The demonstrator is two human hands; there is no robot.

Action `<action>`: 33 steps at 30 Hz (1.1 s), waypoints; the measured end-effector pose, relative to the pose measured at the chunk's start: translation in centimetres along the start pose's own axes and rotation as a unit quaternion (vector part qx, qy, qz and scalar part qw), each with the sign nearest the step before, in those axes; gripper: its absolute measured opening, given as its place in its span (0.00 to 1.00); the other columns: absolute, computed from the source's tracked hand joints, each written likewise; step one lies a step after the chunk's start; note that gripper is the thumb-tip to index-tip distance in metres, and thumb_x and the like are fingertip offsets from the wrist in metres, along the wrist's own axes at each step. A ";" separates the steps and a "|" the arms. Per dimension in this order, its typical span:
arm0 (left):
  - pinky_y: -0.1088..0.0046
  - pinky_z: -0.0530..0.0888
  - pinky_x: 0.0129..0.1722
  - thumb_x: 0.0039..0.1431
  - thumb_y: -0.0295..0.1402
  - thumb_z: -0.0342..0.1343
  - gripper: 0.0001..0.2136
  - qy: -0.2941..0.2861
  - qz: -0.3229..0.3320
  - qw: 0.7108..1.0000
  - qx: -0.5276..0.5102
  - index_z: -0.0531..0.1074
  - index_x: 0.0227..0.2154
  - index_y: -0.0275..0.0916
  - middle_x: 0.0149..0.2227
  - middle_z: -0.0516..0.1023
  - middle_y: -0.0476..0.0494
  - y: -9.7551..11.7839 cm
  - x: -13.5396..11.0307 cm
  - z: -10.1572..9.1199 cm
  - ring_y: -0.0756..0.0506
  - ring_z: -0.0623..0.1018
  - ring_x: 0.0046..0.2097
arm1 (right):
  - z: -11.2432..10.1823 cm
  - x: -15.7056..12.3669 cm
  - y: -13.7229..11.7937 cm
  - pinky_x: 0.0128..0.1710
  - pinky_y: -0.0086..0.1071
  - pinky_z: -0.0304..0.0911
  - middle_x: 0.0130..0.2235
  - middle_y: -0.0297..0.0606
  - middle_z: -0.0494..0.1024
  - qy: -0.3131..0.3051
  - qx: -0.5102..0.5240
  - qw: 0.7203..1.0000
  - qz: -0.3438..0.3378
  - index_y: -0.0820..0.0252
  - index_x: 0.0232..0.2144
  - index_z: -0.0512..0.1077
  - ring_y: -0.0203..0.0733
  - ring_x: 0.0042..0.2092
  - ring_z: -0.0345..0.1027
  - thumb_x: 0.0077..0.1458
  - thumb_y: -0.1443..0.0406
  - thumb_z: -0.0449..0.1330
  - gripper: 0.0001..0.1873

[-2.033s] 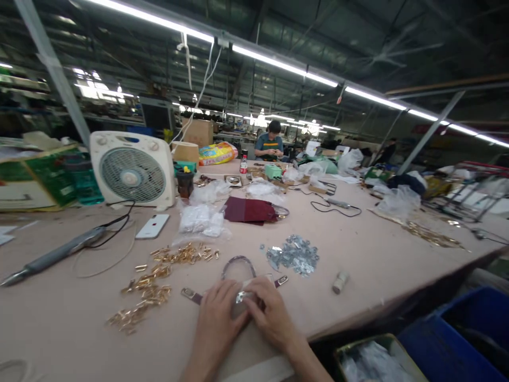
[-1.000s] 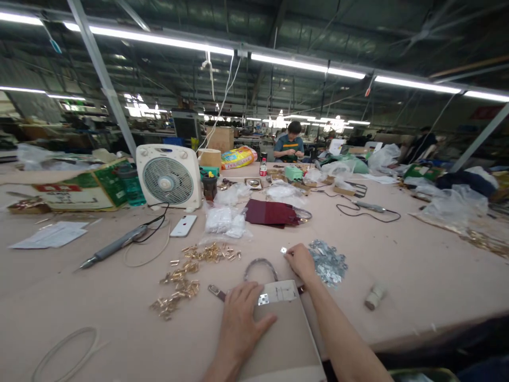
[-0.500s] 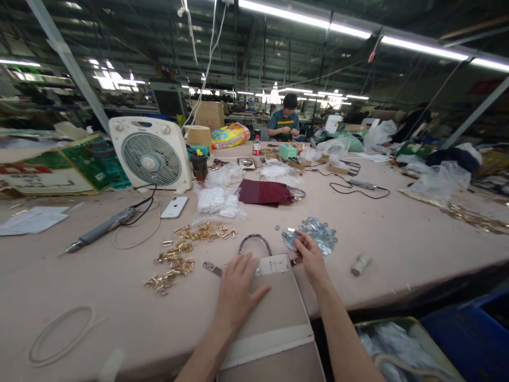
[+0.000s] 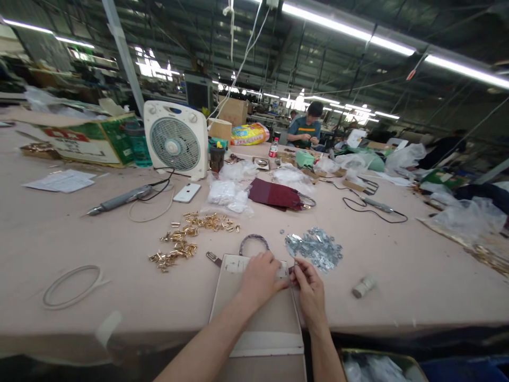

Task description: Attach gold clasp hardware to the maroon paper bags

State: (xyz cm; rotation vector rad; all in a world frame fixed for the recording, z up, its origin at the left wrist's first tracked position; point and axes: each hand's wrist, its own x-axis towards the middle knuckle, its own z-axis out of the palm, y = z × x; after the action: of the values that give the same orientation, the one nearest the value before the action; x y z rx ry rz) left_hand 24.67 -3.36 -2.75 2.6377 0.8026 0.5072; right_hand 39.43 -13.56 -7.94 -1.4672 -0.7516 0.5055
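Observation:
A beige bag point(image 4: 254, 313) lies flat across the table's front edge, with a dark braided handle point(image 4: 254, 237) and a dark strap with a metal fitting point(image 4: 213, 258) sticking out beyond its far end. My left hand point(image 4: 260, 276) rests on the bag's far end, thumb apart from the fingers. At the bag's far right corner my right hand point(image 4: 308, 286) is closed in a pinch on what looks like a small silver metal plate point(image 4: 295, 261), mostly hidden by the fingertips. Just beyond it spreads a pile of silver metal plates point(image 4: 316, 249). Gold-coloured metal fittings point(image 4: 178, 246) lie left of the bag.
A dark red bag point(image 4: 274, 194) and clear plastic packets point(image 4: 226, 193) lie farther back. Around them are a white fan point(image 4: 175, 139), a phone point(image 4: 186, 192), a corded grey tool point(image 4: 119, 200), another one point(image 4: 377, 205) and a small roll point(image 4: 363, 286). Across the table sits a person point(image 4: 306, 130).
My right hand has come back from the silver pile to the bag's corner, pinching. My left hand has slid right along the bag's far end. The camera has turned left.

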 end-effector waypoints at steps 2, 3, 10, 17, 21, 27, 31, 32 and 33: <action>0.60 0.73 0.46 0.57 0.45 0.70 0.15 0.000 -0.012 1.000 -0.018 0.80 0.41 0.42 0.44 0.76 0.42 -0.2 0.4 0.3 0.38 0.75 0.47 | -0.3 0.0 0.2 0.35 0.33 0.66 0.30 0.33 0.76 0.008 0.007 1.000 0.000 0.57 0.51 0.75 0.40 0.32 0.69 0.61 0.48 0.64 0.24; 0.61 0.72 0.46 0.57 0.45 0.69 0.14 0.001 -0.013 1.000 -0.027 0.80 0.40 0.43 0.44 0.77 0.43 -0.3 0.5 0.3 0.39 0.76 0.47 | -0.4 0.0 0.2 0.35 0.33 0.66 0.30 0.33 0.76 0.009 0.011 1.000 0.001 0.57 0.51 0.75 0.40 0.32 0.69 0.61 0.48 0.64 0.24; 0.61 0.70 0.44 0.64 0.43 0.64 0.10 -0.004 0.023 1.000 0.000 0.76 0.41 0.43 0.45 0.77 0.45 -0.4 0.5 0.2 0.39 0.75 0.48 | 0.0 0.2 -0.1 0.33 0.34 0.67 0.31 0.35 0.78 0.020 0.019 1.000 0.004 0.58 0.47 0.74 0.41 0.31 0.70 0.61 0.48 0.64 0.22; 0.60 0.67 0.43 0.71 0.42 0.54 0.09 -0.009 0.081 0.995 0.050 0.72 0.41 0.43 0.45 0.77 0.44 -0.3 0.4 0.5 0.39 0.74 0.47 | 0.3 0.3 0.3 0.35 0.34 0.68 0.30 0.35 0.77 -0.012 -0.007 1.000 0.000 0.57 0.47 0.73 0.42 0.33 0.71 0.63 0.49 0.62 0.20; 0.58 0.67 0.44 0.73 0.42 0.51 0.11 -0.003 0.092 0.994 0.052 0.72 0.40 0.43 0.43 0.77 0.44 -0.4 0.4 0.8 0.39 0.74 0.46 | 0.2 0.4 0.5 0.34 0.33 0.70 0.30 0.35 0.76 -0.017 -0.011 1.000 -0.003 0.57 0.45 0.74 0.42 0.33 0.71 0.63 0.49 0.63 0.20; 0.58 0.68 0.46 0.72 0.41 0.53 0.09 0.001 0.073 0.996 0.049 0.72 0.41 0.42 0.45 0.77 0.43 -0.3 0.3 0.8 0.39 0.74 0.48 | 0.2 0.4 0.9 0.38 0.36 0.73 0.34 0.38 0.78 -0.023 -0.005 1.000 0.000 0.57 0.44 0.75 0.44 0.36 0.73 0.61 0.48 0.64 0.20; 0.59 0.70 0.48 0.66 0.42 0.61 0.12 0.013 0.042 0.999 0.014 0.72 0.47 0.43 0.47 0.75 0.42 -0.6 0.1 1.0 0.38 0.74 0.50 | 0.0 0.4 0.6 0.41 0.36 0.71 0.36 0.38 0.80 0.009 -0.020 1.000 0.001 0.57 0.45 0.76 0.44 0.37 0.74 0.61 0.48 0.64 0.20; 0.59 0.71 0.48 0.64 0.43 0.63 0.15 0.016 0.034 0.999 0.003 0.72 0.48 0.43 0.47 0.74 0.42 -0.7 0.1 1.1 0.38 0.74 0.50 | -0.1 0.3 0.5 0.42 0.36 0.71 0.36 0.38 0.81 0.015 -0.025 1.000 -0.001 0.56 0.44 0.77 0.44 0.38 0.74 0.61 0.49 0.64 0.19; 0.60 0.71 0.48 0.62 0.44 0.65 0.17 0.019 0.029 0.999 -0.007 0.72 0.48 0.43 0.47 0.74 0.42 -0.8 0.1 1.2 0.38 0.74 0.50 | -0.2 0.3 0.3 0.43 0.36 0.71 0.37 0.38 0.81 0.014 -0.030 0.999 -0.003 0.56 0.43 0.78 0.44 0.39 0.74 0.61 0.49 0.64 0.18</action>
State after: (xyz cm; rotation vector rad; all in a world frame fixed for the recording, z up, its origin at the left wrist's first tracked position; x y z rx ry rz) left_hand 24.89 -2.92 -4.14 2.6531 0.7337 0.5763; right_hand 39.84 -13.46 -8.22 -1.5237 -0.7546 0.4611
